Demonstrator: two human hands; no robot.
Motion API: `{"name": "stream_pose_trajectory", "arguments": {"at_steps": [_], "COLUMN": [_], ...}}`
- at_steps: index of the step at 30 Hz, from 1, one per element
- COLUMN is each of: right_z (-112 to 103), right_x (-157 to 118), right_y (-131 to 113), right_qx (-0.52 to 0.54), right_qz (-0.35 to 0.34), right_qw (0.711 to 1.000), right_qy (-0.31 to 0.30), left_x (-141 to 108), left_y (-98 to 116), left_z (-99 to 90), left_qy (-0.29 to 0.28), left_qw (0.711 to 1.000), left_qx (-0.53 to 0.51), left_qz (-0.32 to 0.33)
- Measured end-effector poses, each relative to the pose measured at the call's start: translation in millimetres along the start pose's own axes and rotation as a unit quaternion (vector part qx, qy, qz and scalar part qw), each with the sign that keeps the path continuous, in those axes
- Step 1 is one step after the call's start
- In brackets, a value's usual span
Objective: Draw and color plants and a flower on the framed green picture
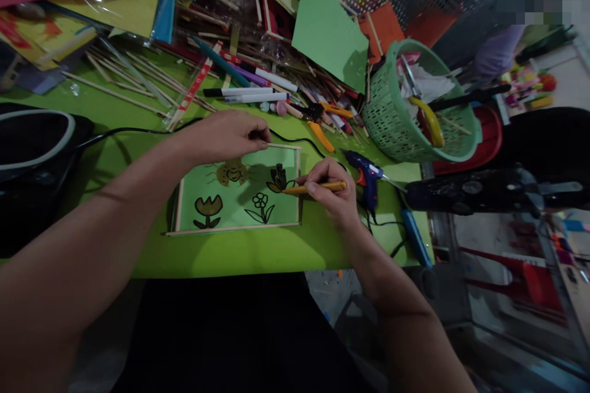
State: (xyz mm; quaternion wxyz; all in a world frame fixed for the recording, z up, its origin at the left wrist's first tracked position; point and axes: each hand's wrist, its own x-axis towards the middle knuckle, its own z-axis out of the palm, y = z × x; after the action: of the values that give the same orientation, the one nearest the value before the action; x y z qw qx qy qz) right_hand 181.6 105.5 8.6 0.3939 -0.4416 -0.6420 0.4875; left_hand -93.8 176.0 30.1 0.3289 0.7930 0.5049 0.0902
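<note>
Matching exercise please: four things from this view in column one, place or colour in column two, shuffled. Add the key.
Column one
1. glue gun
2. basket
3. pen
4. sun drawing

Column two
A. held in the right hand
B. on the green sheet, above the tulip drawing and the small flower drawing
C. blue, with an orange trigger
D. pale green, with a holed wall and paper inside

Pairs: 1-C, 2-D, 3-A, 4-B
</note>
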Motion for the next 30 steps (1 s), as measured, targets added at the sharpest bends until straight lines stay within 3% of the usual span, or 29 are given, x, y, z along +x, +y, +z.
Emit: {"name": "stream_pose_trajectory", "arguments": {"at_steps": [10,19,23,30], "right_z": [-8,-11,-12,-10], "right_x": [1,-5,-4,-9], "right_y": [8,-4,-10,-13], "right_qx": [-0.025,-0.062,-0.057,-0.052], "right_qz": [-0.033,-0.057,-0.089,-0.04], "right_qw": [0.996,0.994,0.994,0.997], "right_qy": [0.08,0.074,0.036,0.033], "left_x": [0,-4,-4,-3], "left_y": [-4,7,9,2], "left_z": [-0.6,-2.6,-6.0,-8.1], "left_qy": [0.005,0.001,-0.01,-0.002], "left_qw": [1.0,1.0,0.999,0.998], "left_qx": [-0.017,0.002,0.032,0.049], "left_qz": [0.007,-0.022,-0.039,-0.04]}}
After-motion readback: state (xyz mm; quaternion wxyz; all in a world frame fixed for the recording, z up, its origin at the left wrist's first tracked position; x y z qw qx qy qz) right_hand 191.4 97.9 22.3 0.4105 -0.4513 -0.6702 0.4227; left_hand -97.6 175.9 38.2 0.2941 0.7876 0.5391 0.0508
